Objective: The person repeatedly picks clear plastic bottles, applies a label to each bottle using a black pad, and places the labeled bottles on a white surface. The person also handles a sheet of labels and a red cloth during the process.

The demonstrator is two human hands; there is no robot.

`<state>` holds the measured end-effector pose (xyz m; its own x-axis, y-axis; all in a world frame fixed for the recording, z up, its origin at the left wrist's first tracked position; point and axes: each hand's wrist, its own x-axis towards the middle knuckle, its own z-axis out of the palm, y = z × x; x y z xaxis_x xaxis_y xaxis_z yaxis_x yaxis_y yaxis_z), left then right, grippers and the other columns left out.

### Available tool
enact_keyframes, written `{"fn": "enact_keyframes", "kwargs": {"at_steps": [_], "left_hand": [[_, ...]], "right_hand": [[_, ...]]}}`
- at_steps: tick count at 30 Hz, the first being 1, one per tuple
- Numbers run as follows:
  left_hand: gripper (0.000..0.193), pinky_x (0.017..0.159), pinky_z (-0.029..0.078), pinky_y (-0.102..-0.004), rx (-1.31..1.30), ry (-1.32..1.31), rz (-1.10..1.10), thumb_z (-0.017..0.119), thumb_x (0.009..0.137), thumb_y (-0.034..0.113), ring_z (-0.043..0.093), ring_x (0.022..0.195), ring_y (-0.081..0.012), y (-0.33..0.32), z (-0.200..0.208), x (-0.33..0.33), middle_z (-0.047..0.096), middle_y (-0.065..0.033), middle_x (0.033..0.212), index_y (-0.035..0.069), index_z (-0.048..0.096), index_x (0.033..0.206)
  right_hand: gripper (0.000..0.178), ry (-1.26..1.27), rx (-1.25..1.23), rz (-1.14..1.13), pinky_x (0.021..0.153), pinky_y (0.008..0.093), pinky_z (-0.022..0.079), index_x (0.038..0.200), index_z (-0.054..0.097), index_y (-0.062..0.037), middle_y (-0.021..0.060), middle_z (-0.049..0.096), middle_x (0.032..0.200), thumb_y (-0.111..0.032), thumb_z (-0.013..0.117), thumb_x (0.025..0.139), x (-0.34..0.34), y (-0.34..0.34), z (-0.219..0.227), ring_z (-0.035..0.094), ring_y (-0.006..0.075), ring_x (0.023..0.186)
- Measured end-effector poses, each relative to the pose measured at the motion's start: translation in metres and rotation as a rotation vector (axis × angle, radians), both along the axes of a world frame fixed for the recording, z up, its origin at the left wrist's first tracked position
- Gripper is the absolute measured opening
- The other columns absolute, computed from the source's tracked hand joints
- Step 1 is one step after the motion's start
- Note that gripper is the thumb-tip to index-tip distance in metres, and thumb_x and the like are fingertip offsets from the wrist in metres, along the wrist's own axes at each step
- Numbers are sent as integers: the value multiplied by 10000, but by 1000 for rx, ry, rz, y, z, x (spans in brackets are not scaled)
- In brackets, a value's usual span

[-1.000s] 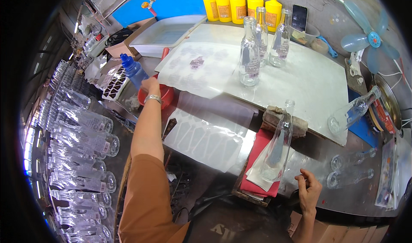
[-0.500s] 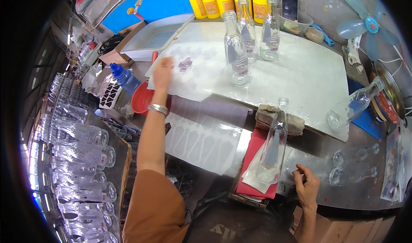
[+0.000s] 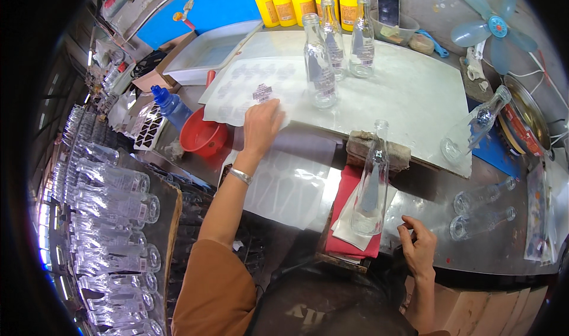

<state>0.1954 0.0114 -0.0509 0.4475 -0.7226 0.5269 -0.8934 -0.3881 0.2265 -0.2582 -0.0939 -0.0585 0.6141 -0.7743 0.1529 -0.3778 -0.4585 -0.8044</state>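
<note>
My left hand (image 3: 262, 125), with a silver bangle at the wrist, rests on the near edge of a pale translucent sheet (image 3: 234, 93). Its fingers stretch toward a dark printed mark (image 3: 262, 93) on the sheet and hold nothing that I can see. My right hand (image 3: 419, 244) hovers with loosely bent fingers, thumb apart, right of a clear glass bottle (image 3: 370, 199) and not touching it. That bottle lies tilted over a red cloth (image 3: 341, 223) and folded white paper, its neck on a rolled grey-brown cloth (image 3: 391, 152). Several clear bottles (image 3: 320, 69) stand on the white board.
A red bowl (image 3: 201, 134), a blue squeeze bottle (image 3: 170, 106) and a white tray (image 3: 207, 54) are at the left. Yellow bottles (image 3: 302, 2) line the back. A fan (image 3: 496, 26) and more glass bottles (image 3: 483, 220) are at the right. Racked bottles (image 3: 112, 202) fill the far left.
My left hand has moved right and nearer over the translucent sheet, to just below the dark mark. My right hand stays beside the tilted bottle. The view has shifted slightly.
</note>
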Motion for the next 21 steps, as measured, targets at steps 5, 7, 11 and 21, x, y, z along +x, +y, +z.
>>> {"fn": "enact_keyframes", "kwargs": {"at_steps": [5,7,11,21], "left_hand": [[675,1169,278,-531,27,-146,-21,687,896,208,396,1426,-331,6,0,-27,418,-179,1547,36,426,1493],[724,1191,233,-554,115,-102,-25,661,899,160,309,1489,-319,15,-3,-17,322,-168,1610,43,348,1541],[635,1183,241,-564,-42,-140,109,524,863,-23,345,1464,-355,10,-15,22,369,-208,1577,-6,417,1488],[713,1188,222,-562,-73,-58,-14,645,918,377,319,1460,-397,-24,-8,26,345,-239,1578,-2,429,1483]], "right_hand": [[232,0,-19,-1,536,279,425,1092,705,14,95,710,806,-85,707,883,-7,4,-1,506,119,544],[235,-4,-28,1,536,280,426,1095,703,14,94,709,806,-86,706,883,-8,4,-1,508,121,542],[242,9,-30,3,538,281,429,1099,701,15,97,708,808,-89,707,880,-9,4,-4,513,125,543],[253,30,-6,29,554,289,446,1102,698,19,98,703,807,-94,708,876,-8,7,-13,535,135,555]]}}
